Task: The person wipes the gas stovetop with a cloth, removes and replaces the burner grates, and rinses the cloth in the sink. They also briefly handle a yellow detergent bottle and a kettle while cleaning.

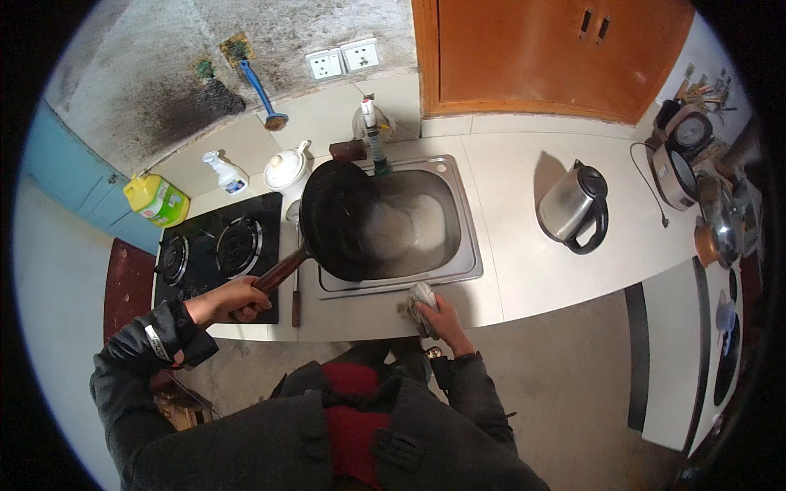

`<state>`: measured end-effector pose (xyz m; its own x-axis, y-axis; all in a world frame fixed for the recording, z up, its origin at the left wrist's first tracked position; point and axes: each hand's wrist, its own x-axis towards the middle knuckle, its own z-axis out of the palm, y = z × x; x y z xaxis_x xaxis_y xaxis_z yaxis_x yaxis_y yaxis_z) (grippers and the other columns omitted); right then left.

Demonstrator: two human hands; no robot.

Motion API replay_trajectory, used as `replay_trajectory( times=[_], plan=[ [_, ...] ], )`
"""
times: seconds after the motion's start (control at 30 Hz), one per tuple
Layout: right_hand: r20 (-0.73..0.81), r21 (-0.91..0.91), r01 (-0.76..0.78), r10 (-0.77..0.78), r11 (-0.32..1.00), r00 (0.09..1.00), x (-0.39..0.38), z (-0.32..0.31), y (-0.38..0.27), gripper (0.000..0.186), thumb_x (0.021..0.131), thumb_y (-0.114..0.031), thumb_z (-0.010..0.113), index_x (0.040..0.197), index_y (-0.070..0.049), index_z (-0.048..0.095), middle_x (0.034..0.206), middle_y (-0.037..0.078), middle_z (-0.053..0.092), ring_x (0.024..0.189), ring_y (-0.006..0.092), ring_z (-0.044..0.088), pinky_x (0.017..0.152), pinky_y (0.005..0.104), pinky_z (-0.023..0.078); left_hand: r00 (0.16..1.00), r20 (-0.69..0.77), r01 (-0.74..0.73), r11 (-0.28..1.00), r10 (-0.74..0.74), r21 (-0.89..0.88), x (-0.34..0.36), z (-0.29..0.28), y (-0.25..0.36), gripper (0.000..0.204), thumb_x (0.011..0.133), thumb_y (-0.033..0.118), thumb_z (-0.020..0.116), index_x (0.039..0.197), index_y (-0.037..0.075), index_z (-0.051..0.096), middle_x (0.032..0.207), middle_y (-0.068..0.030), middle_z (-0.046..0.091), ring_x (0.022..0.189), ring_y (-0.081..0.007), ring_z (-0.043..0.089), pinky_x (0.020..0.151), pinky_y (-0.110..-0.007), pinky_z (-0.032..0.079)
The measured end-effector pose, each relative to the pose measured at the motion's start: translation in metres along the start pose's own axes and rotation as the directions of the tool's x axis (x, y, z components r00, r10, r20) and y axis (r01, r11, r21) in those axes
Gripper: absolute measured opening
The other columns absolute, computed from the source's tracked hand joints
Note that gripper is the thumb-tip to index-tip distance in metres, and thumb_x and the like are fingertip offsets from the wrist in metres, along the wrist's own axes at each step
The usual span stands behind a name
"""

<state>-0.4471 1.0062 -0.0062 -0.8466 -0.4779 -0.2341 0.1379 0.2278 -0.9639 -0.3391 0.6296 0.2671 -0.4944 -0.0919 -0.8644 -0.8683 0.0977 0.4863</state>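
My left hand [231, 300] is closed round the brown wooden handle of a black wok [332, 225]. The wok is tilted over the left side of a steel sink [468, 237], its open side facing the basin. Cloudy whitish water [422, 229] shows in the basin. At the sink's front edge, my right hand [443, 319] grips a bunched greyish rag [422, 308]. A tap [376, 143] stands behind the sink, next to the wok's far rim.
Left of the sink are a black gas hob [196, 274], a long-handled ladle [295, 286], a white lidded pot [285, 169], a spray bottle [227, 173] and a yellow jug [157, 200]. A steel kettle [566, 204] and a rice cooker [674, 176] stand to the right.
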Motion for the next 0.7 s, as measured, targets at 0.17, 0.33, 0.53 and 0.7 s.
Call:
replay_trajectory(
  times=[0.17, 0.33, 0.53, 0.7],
  plan=[
    [0.046, 0.037, 0.039, -0.041, 0.999, 0.998, 0.012, 0.007, 0.017, 0.051, 0.088, -0.036, 0.068, 0.122, 0.0, 0.058, 0.111, 0.017, 0.066, 0.102, 0.028, 0.063, 0.09, 0.0386, 0.048, 0.985, -0.162, -0.04, 0.989, 0.063, 0.144, -0.016, 0.007, -0.013, 0.032, 0.082, 0.007, 0.069, 0.101, 0.007, 0.043, 0.066, 0.0015, 0.044, 0.046, -0.0074, 0.041, 0.039, -0.025, 0.03],
    [0.119, 0.23, -0.025, -0.003, 0.973, 0.993, 0.016, 0.009, 0.022, 0.049, 0.088, -0.034, 0.07, 0.121, 0.0, 0.059, 0.111, 0.016, 0.066, 0.102, 0.0273, 0.063, 0.089, 0.0379, 0.048, 0.97, -0.217, -0.039, 0.949, 0.111, 0.312, -0.022, 0.005, -0.023, 0.045, 0.081, 0.011, 0.071, 0.118, 0.004, 0.045, 0.073, -0.0026, 0.049, 0.051, -0.0108, 0.048, 0.043, -0.028, 0.038],
    [0.061, 0.046, 0.016, -0.018, 0.999, 0.998, 0.017, 0.003, 0.01, 0.045, 0.087, -0.031, 0.071, 0.118, 0.0, 0.061, 0.107, 0.015, 0.066, 0.097, 0.0244, 0.062, 0.087, 0.0357, 0.048, 0.955, -0.239, -0.071, 0.917, 0.175, 0.392, -0.017, 0.002, -0.03, 0.043, 0.079, 0.01, 0.07, 0.117, 0.002, 0.049, 0.069, -0.0032, 0.049, 0.048, -0.0108, 0.048, 0.041, -0.027, 0.036],
    [0.0, -0.033, 0.009, -0.009, 0.999, 1.0, 0.016, -0.004, -0.005, 0.044, 0.088, -0.03, 0.071, 0.118, 0.001, 0.061, 0.106, 0.012, 0.067, 0.095, 0.0213, 0.062, 0.086, 0.0339, 0.049, 0.968, -0.214, -0.055, 0.944, 0.131, 0.326, -0.014, -0.006, -0.032, 0.049, 0.079, 0.011, 0.073, 0.121, 0.003, 0.048, 0.069, -0.0031, 0.05, 0.049, -0.0119, 0.049, 0.041, -0.028, 0.036]
  ],
)
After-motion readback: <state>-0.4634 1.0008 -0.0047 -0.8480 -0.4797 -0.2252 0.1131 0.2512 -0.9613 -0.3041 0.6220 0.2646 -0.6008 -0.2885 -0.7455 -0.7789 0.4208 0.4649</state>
